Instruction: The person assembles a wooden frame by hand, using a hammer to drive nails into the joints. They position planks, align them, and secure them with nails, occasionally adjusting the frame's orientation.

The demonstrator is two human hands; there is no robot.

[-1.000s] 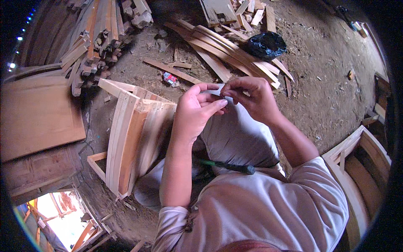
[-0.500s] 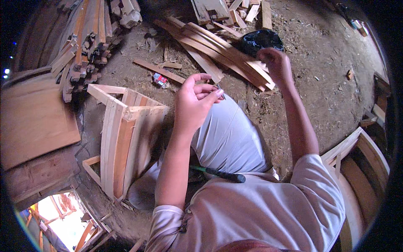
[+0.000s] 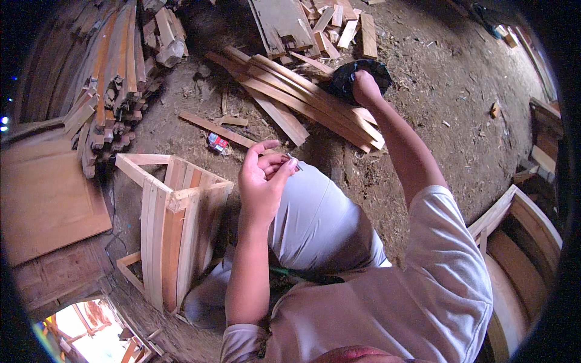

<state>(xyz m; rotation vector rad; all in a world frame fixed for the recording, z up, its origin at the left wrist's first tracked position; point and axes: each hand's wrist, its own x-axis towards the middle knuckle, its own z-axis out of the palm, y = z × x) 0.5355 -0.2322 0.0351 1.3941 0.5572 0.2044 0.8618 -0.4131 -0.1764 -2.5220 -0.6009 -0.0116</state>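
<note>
My left hand (image 3: 260,184) is raised over my bent knee. Its thumb and fingers pinch a thin metal nail (image 3: 295,161); whether more nails are in the curled fingers I cannot make out. My right arm stretches forward, and my right hand (image 3: 367,92) dips into a black plastic bag or pouch (image 3: 341,80), so its fingertips are hidden. That bag rests at the far end of several stacked boards (image 3: 308,91). Across my lap lies a tool with a green and black handle (image 3: 305,276), partly covered by my shirt.
A slatted wooden frame (image 3: 172,224) stands to my left, beside a plywood sheet (image 3: 54,196). Piled lumber (image 3: 112,78) fills the far left, with wood offcuts (image 3: 348,30) ahead. A small red and white packet (image 3: 218,143) lies on the dirt floor. Another wooden piece (image 3: 520,260) stands right.
My right hand has gone from the near edge of the black bag into it. The left hand keeps its pinch on the nail. The whole view has shifted slightly.
</note>
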